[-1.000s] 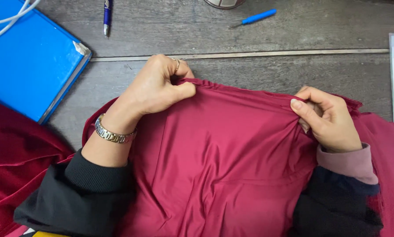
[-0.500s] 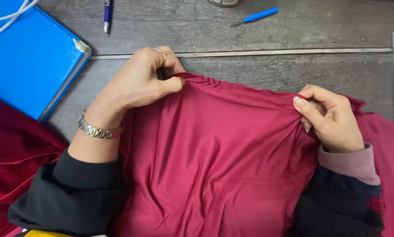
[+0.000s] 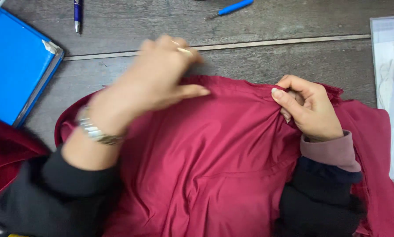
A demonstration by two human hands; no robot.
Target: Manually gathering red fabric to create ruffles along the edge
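My right hand point(image 3: 309, 109) is clenched on the top edge of the crimson garment point(image 3: 214, 162), thumb pressed over a bunched fold and the other fingers curled behind it, so that side of the edge stays pinned and taut. My left hand point(image 3: 155, 81) is blurred; it lies over the same edge further along, with the fingers reaching across the fabric and the thumb pointing toward my right hand. I cannot tell whether it is pinching the cloth or only resting flat on it. With one hand at each end of that edge, the cloth between them spreads wide and mostly smooth, which lets me see the seam line that runs across the middle below my hands.

The garment lies across the grey wooden table point(image 3: 258, 61), close to me, its upper hem just below the pale strip that runs across the boards. A metal watch point(image 3: 96, 131) sits on my left wrist, above a black sleeve; my right wrist shows a dusty pink cuff point(image 3: 331, 151) over a dark sleeve.

Further out, a blue folder point(image 3: 17, 74) rests at the left, well apart from the garment. A pen point(image 3: 77, 13) and a blue-handled tool point(image 3: 232, 8) lie along the far edge. A clear plastic sleeve with a sheet inside point(image 3: 390, 87) lies at the right, just beside the cloth. More dark red fabric point(image 3: 8, 158) sits at the lower left.
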